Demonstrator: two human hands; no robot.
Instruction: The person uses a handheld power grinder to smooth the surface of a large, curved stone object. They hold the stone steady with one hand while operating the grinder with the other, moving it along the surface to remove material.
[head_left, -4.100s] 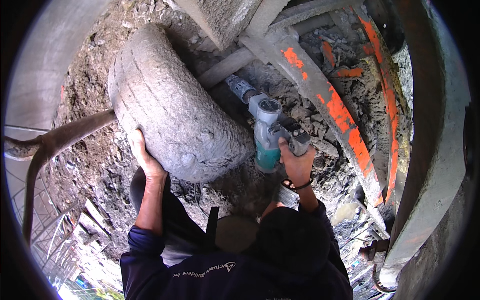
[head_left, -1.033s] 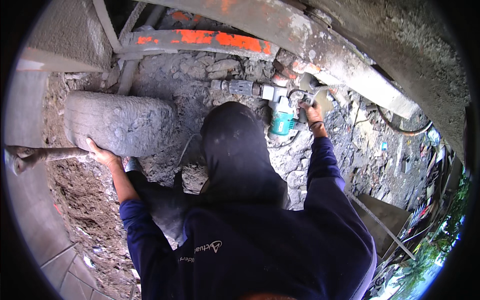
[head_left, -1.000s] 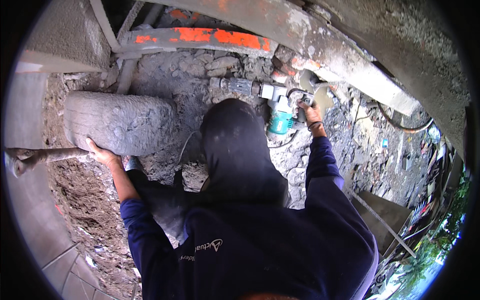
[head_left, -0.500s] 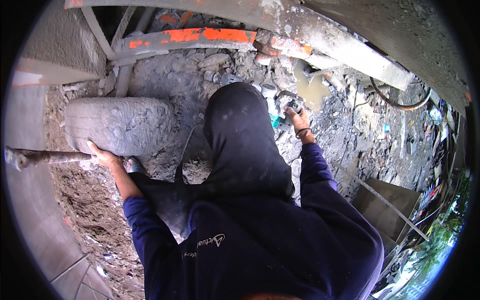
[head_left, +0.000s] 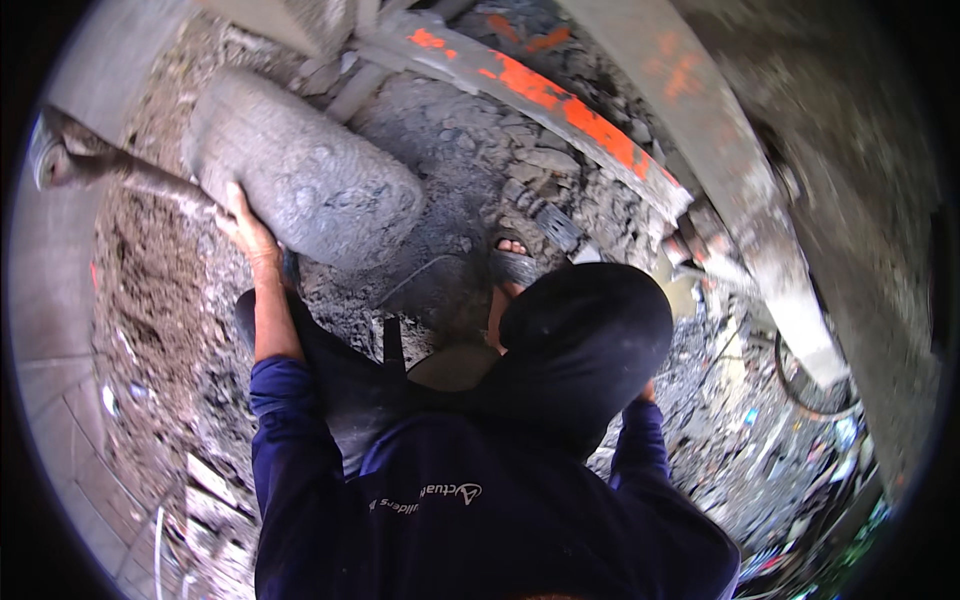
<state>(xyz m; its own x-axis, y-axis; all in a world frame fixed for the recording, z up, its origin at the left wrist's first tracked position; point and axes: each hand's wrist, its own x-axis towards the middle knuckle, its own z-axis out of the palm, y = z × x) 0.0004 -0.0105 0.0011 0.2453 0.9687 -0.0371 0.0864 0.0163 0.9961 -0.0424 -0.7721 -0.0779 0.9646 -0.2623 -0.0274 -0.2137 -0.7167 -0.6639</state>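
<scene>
My left hand point(head_left: 252, 240) is closed around the end of a hammer's handle, its thumb raised against the side of a thick grey concrete cylinder point(head_left: 310, 165). The hammer point(head_left: 140, 175) reaches out to the left, with its blunt head at the far left edge of the view. My right arm goes down beside my bent right knee. Only a sliver of wrist shows there below my right hand point(head_left: 649, 391); its fingers, and anything in them, are hidden behind the knee.
My sandalled foot point(head_left: 512, 260) stands on dusty rubble near a small grey block point(head_left: 557, 228). Ahead runs a beam point(head_left: 560, 105) with flaking orange paint, and a larger pale beam point(head_left: 720, 150) slants down the right. A black hose loop point(head_left: 800, 390) and scattered debris lie at right.
The view has turned, so the surroundings appear rotated clockwise. My right hand, earlier seen on a teal-and-grey power tool, has gone behind my knee; the tool is hidden. The left hand stays on the hammer.
</scene>
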